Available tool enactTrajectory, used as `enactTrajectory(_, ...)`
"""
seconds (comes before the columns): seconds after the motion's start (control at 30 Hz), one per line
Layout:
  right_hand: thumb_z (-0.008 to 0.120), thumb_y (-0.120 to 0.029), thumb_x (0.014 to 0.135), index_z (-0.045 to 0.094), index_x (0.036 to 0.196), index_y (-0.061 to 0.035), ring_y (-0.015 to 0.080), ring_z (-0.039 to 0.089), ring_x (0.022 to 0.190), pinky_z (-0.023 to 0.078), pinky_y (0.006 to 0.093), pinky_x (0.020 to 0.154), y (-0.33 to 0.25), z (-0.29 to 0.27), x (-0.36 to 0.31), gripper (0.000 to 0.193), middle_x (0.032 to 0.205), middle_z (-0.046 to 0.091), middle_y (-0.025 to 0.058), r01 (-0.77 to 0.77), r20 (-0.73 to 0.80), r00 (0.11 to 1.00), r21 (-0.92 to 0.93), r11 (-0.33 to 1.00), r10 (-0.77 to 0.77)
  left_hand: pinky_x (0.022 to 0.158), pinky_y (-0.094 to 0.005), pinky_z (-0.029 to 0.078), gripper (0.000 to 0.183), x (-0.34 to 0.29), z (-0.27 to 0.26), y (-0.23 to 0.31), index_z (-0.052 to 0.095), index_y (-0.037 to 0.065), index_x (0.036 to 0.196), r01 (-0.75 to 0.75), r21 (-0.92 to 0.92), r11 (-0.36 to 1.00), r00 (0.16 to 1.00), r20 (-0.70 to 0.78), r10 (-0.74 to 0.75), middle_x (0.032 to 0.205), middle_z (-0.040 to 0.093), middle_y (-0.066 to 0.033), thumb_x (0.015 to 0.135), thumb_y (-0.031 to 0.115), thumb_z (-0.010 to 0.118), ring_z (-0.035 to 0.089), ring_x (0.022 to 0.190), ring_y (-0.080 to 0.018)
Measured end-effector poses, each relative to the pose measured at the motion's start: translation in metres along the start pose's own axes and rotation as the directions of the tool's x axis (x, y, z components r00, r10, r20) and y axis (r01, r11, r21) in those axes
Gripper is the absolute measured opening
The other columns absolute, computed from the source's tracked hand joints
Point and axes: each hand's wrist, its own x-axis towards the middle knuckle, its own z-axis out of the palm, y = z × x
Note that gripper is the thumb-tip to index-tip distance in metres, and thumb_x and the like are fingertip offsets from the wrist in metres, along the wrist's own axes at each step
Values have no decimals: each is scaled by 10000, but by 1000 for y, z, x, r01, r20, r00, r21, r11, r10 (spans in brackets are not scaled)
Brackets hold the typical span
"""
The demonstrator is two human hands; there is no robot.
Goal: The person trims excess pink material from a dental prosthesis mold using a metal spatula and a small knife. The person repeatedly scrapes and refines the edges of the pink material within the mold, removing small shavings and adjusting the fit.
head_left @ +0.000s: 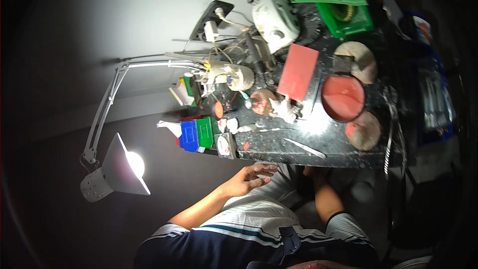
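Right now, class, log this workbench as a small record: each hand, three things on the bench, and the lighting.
Left hand: empty, fingers loosely bent, left hand in front of the bench edge
Right hand: right hand mostly hidden at the bench edge; grip cannot be told
Flat item: red rectangular sheet
Container: round red-filled dish, right of the sheet
Tool: slim pale tool near the front edge
Lighting: lit lamp at left

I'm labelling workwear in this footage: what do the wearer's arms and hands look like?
Both arms wear short sleeves: the left sleeve and right sleeve are pale grey with dark trim. Forearms are bare. The left hand has no glove; the right hand is mostly hidden.
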Motion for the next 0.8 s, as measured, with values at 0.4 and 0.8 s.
enactTrajectory(0.4, 839, -288, 735, 842, 1116, -131, 358, 728, 1160, 554, 551, 1001, 111, 39, 88, 412, 1219, 787, 184, -10, 419, 900, -254, 967, 119, 1061, -425, 587, 446, -12, -42, -65, 553, 12, 1558, -53, -48, 997, 964, -265, 38, 1509, 648, -170, 1135, 141, 613, 625, 1390, -263)
enactTrajectory(0.8, 812, -267, 753, 851, 1069, -128, 332, 747, 1114, 569, 524, 969, 188, -13, 113, 347, 1169, 800, 179, 45, 637, 717, -447, 894, 282, 671, -249, 505, 278, 20, -47, -232, 735, -47, 1309, -700, 108, 706, 577, -496, 648, 1153, 799, -187, 1071, 85, 678, 684, 814, -125)
